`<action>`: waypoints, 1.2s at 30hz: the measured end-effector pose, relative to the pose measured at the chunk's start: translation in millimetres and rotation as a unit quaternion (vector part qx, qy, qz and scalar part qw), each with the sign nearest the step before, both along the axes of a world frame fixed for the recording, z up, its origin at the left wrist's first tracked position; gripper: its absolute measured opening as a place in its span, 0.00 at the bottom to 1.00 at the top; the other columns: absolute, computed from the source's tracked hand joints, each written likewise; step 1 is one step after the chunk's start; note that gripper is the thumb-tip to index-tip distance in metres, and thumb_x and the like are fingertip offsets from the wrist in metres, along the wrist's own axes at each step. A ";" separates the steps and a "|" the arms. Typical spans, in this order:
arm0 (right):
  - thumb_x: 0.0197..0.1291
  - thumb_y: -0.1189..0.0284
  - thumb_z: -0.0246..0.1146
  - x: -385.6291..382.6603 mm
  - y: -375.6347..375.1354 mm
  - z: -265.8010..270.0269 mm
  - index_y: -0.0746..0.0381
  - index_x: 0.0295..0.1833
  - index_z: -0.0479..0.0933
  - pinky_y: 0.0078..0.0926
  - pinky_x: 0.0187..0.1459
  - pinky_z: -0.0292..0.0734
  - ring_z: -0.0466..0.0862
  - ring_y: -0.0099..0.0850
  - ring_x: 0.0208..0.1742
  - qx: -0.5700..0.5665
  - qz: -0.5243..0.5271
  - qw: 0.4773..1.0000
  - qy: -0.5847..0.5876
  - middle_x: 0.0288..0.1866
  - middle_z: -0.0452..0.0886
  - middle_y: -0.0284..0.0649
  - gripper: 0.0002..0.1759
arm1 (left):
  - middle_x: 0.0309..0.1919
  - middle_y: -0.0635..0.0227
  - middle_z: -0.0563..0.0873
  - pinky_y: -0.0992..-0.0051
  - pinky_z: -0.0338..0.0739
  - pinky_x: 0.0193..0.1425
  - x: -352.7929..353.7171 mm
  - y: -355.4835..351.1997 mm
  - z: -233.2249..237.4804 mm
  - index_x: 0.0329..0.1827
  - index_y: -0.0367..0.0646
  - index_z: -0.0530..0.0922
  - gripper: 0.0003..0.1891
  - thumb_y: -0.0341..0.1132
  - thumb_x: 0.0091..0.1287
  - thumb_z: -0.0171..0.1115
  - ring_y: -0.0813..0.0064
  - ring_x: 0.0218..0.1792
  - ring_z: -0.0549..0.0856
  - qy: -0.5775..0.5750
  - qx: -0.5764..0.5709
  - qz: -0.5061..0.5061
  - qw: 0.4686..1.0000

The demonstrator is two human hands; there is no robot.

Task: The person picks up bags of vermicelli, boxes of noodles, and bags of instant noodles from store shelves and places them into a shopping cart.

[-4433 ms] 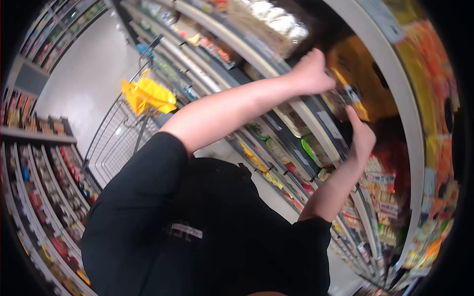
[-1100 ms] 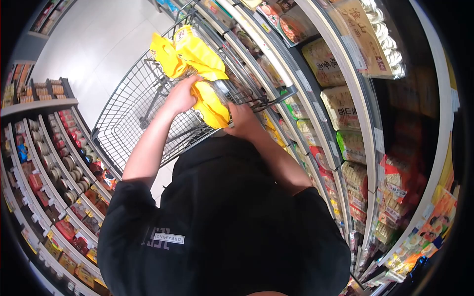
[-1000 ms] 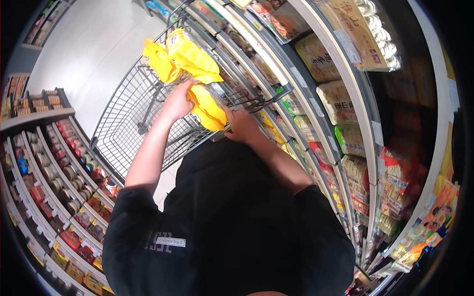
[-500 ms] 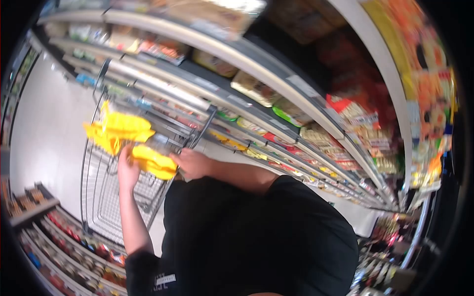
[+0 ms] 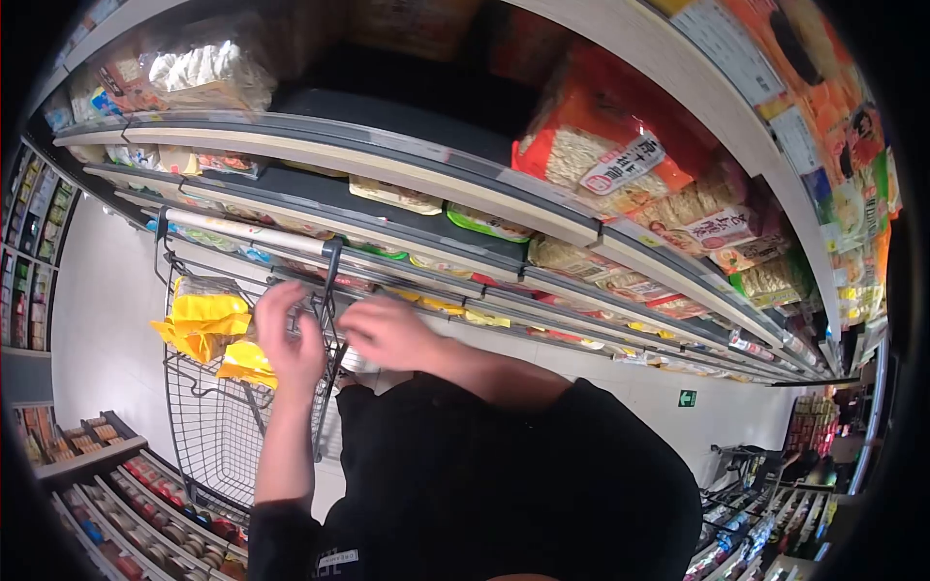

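Note:
A wire shopping cart stands ahead of me on the left. Two yellow plastic packages sit in its upper part: a larger yellow package with a clear section, and a smaller yellow package partly hidden by my left hand. My left hand is raised beside them, fingers loosely bent and apart, with nothing in it. Close to the cart's side, my right hand has loosely curled fingers and no visible object; its fingertips are slightly blurred.
Long shelves of packaged food run along the far side and to the right. A red noodle package lies on an upper shelf. The cart handle is near the shelves. More shelving stands at lower left.
Both hands have let go of the smaller yellow package, which now lies in the cart. My left hand has moved right and opened. The view has shifted, bringing the shelves nearer.

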State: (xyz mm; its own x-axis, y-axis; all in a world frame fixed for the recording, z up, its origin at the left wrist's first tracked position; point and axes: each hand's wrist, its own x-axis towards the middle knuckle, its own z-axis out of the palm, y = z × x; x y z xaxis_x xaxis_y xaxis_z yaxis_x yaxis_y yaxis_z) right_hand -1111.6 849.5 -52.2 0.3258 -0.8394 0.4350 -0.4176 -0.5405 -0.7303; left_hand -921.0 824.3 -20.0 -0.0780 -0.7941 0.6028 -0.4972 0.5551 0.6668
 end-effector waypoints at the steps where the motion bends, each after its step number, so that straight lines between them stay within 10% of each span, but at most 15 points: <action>1: 0.59 0.75 0.69 -31.6 7.0 28.6 0.62 0.46 0.83 0.42 0.52 0.82 0.86 0.44 0.49 -0.062 -0.087 0.994 -0.013 0.47 0.86 0.42 0.09 | 0.54 0.54 0.86 0.59 0.76 0.66 -24.5 -3.0 13.4 0.52 0.36 0.82 0.18 0.18 0.59 0.58 0.52 0.57 0.84 -0.005 -0.016 -0.030 0.999; 6: 0.62 0.81 0.67 -202.4 36.6 122.8 0.69 0.66 0.71 0.35 0.62 0.73 0.78 0.39 0.60 -0.341 -0.413 0.844 -0.006 0.63 0.75 0.50 0.26 | 0.59 0.51 0.85 0.63 0.78 0.66 -137.1 -28.8 103.3 0.59 0.37 0.81 0.21 0.18 0.62 0.57 0.53 0.63 0.84 0.003 -0.080 -0.180 0.980; 10: 0.67 0.76 0.67 -229.2 44.2 158.5 0.74 0.75 0.61 0.39 0.70 0.70 0.76 0.44 0.69 -0.225 -0.497 0.837 -0.041 0.70 0.72 0.57 0.35 | 0.65 0.52 0.82 0.63 0.78 0.67 -215.9 -59.2 152.2 0.70 0.38 0.76 0.27 0.27 0.65 0.63 0.56 0.66 0.83 0.014 -0.053 -0.200 0.978; 15: 0.66 0.73 0.70 -233.7 35.2 155.9 0.75 0.82 0.53 0.41 0.75 0.66 0.73 0.47 0.75 -0.159 -0.473 0.863 -0.086 0.73 0.70 0.61 0.46 | 0.34 0.56 0.89 0.69 0.81 0.45 -259.3 -100.8 199.2 0.49 0.28 0.87 0.21 0.39 0.59 0.74 0.69 0.39 0.87 -0.108 0.327 -0.262 0.902; 18: 0.65 0.73 0.72 -232.8 33.8 159.2 0.75 0.83 0.51 0.40 0.74 0.67 0.73 0.46 0.73 -0.129 -0.467 0.866 -0.121 0.74 0.67 0.59 0.49 | 0.23 0.62 0.86 0.69 0.78 0.37 -265.1 -97.6 195.2 0.35 0.28 0.88 0.18 0.39 0.56 0.77 0.74 0.29 0.83 -0.059 0.318 -0.284 0.903; 26: 0.59 0.81 0.75 -220.3 37.0 162.8 0.68 0.80 0.57 0.36 0.72 0.68 0.74 0.34 0.70 -0.194 -0.431 0.862 -0.181 0.68 0.65 0.42 0.47 | 0.61 0.53 0.83 0.66 0.78 0.67 -237.8 -66.4 169.2 0.75 0.37 0.62 0.47 0.35 0.56 0.83 0.59 0.64 0.84 0.009 0.112 -0.314 0.943; 36: 0.50 0.89 0.75 -171.6 36.2 144.3 0.62 0.80 0.49 0.51 0.70 0.78 0.75 0.44 0.71 -0.359 -0.287 0.878 -0.134 0.75 0.65 0.53 0.56 | 0.71 0.59 0.76 0.63 0.73 0.77 -143.4 -39.7 163.2 0.80 0.46 0.64 0.47 0.31 0.57 0.82 0.62 0.73 0.78 0.084 -0.036 -0.328 0.940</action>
